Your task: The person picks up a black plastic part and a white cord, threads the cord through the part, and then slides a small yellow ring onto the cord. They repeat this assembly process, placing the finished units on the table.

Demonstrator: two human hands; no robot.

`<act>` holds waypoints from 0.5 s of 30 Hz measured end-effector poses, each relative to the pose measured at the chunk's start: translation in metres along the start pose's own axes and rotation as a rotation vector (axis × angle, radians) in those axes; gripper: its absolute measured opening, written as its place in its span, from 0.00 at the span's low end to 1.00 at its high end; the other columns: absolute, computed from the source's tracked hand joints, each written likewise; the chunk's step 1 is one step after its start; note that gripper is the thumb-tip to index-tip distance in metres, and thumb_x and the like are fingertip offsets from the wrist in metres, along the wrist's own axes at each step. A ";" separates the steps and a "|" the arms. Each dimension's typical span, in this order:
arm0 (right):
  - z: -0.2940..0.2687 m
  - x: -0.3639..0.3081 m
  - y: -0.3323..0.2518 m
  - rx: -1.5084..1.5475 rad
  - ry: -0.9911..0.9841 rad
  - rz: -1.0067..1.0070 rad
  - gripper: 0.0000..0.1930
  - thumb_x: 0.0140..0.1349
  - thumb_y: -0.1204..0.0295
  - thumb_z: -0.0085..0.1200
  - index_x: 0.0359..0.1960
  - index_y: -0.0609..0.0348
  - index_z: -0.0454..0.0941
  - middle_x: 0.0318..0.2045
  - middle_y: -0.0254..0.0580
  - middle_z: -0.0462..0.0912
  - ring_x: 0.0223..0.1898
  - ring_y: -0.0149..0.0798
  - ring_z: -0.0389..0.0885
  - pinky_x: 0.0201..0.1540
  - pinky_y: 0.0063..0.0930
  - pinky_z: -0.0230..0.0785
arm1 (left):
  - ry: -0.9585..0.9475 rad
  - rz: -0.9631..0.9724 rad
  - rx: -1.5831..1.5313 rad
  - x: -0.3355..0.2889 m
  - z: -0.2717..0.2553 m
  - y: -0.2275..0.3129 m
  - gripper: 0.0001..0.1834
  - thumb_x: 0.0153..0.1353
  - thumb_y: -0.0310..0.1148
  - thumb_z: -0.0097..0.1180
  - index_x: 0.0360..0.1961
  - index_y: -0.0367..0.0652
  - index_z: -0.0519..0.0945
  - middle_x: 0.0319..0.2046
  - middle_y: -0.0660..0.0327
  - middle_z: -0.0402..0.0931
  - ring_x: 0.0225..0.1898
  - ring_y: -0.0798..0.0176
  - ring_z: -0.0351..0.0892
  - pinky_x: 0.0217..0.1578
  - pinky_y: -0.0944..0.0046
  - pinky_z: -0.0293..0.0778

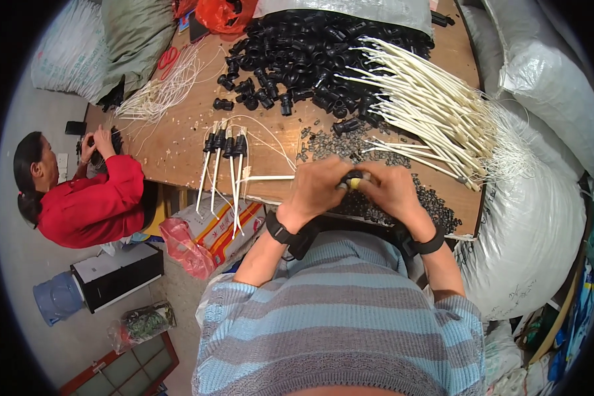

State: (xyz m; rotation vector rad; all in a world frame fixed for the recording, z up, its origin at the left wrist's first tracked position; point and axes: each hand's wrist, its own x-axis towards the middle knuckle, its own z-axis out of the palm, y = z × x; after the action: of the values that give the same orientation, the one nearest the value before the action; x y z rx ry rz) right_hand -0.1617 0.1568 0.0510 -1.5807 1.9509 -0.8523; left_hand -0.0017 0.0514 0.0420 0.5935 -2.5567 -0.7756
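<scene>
Both my hands meet over the near edge of the table, fingers closed around a small black plastic socket point(352, 176). My left hand point(310, 188) grips it from the left, and a white sleeved wire point(269, 177) sticks out to the left of that hand. My right hand point(393, 189) pinches the same socket from the right; something yellow shows at its fingertips. The fingers hide most of the socket. To the left, several black sockets with white sleeved wires point(228, 146) lie side by side, their wire ends hanging over the table edge. Small dark fittings point(435, 208) lie scattered around my hands.
A heap of black sockets point(290, 59) covers the far middle of the wooden table point(178, 148). A bundle of white sleeved wires point(435, 112) lies at the right. Stuffed white sacks point(528, 224) crowd the right side. At the left sits a person in red point(89, 198), near red scissors point(168, 59).
</scene>
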 end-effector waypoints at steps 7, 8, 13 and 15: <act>-0.003 0.005 0.013 0.541 -0.384 0.266 0.06 0.51 0.74 0.65 0.25 0.64 0.80 0.14 0.25 0.69 0.18 0.19 0.62 0.20 0.20 0.52 | -0.038 0.235 0.086 -0.007 0.003 0.002 0.14 0.42 0.26 0.62 0.34 0.46 0.78 0.23 0.63 0.69 0.26 0.57 0.75 0.23 0.60 0.70; 0.000 0.005 0.015 0.549 -0.405 0.293 0.07 0.50 0.74 0.66 0.26 0.63 0.81 0.14 0.25 0.71 0.18 0.19 0.65 0.20 0.20 0.55 | -0.038 0.281 0.103 -0.009 0.004 0.002 0.14 0.42 0.26 0.61 0.33 0.45 0.78 0.23 0.63 0.69 0.26 0.57 0.75 0.23 0.60 0.70; 0.015 0.001 -0.002 0.427 -0.119 0.152 0.08 0.51 0.75 0.65 0.33 0.63 0.82 0.19 0.32 0.76 0.21 0.24 0.70 0.23 0.20 0.61 | 0.070 0.187 0.135 -0.013 -0.004 -0.010 0.14 0.41 0.24 0.59 0.33 0.44 0.78 0.24 0.62 0.73 0.26 0.58 0.76 0.24 0.62 0.71; 0.008 0.005 -0.015 0.218 0.184 -0.110 0.14 0.55 0.78 0.62 0.44 0.63 0.81 0.32 0.39 0.83 0.28 0.27 0.77 0.31 0.20 0.69 | 0.292 0.044 0.079 -0.016 -0.013 -0.027 0.14 0.41 0.25 0.61 0.34 0.45 0.81 0.26 0.61 0.77 0.30 0.57 0.77 0.29 0.59 0.71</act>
State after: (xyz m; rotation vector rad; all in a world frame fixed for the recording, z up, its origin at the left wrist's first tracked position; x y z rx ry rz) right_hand -0.1473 0.1486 0.0562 -1.5376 1.8311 -1.2499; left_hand 0.0248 0.0335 0.0317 0.6232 -2.3301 -0.5315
